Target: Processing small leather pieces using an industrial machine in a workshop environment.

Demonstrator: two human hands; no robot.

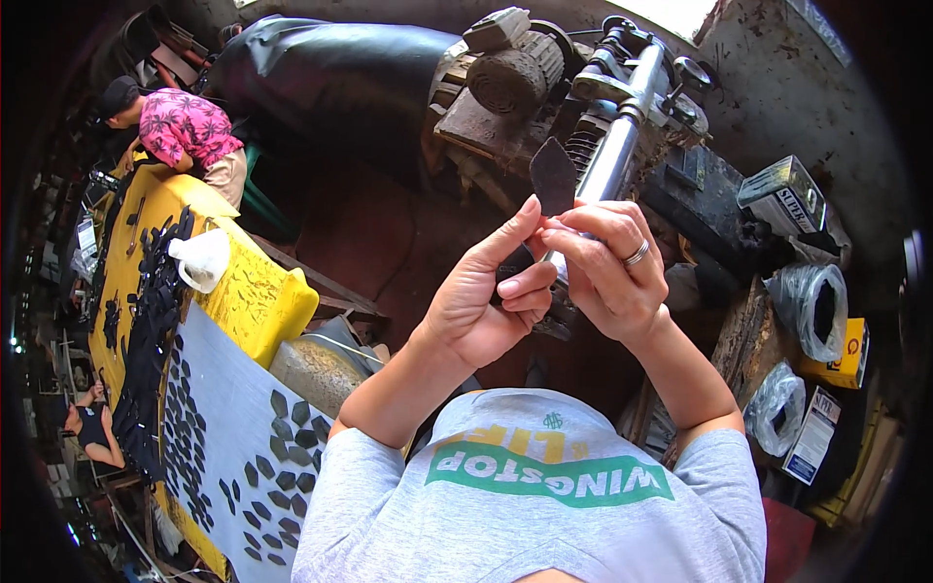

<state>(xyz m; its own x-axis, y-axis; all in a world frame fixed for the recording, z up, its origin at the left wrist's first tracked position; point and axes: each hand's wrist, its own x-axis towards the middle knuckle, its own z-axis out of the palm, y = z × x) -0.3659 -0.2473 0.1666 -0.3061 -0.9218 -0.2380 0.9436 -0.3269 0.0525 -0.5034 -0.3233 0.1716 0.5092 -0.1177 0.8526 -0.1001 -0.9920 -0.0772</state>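
Black pointed piece [553, 177] is standing just left of the steel machine arm [622, 146], its free tip pointing away from you. Your left hand [483, 291] and right hand [614, 267] are pinching its near end, fingers narrowed. Left of the arm, reddish floor [355, 228] is showing before the yellow bench's edge [292, 306]; right of it, a box [782, 197] is crowding the wall side.

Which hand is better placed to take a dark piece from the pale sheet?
The left hand, probably: it is nearer the pale sheet, on the person's left. The right hand is farther off. Both are busy at a dark pointed piece, so the left might need freeing first.
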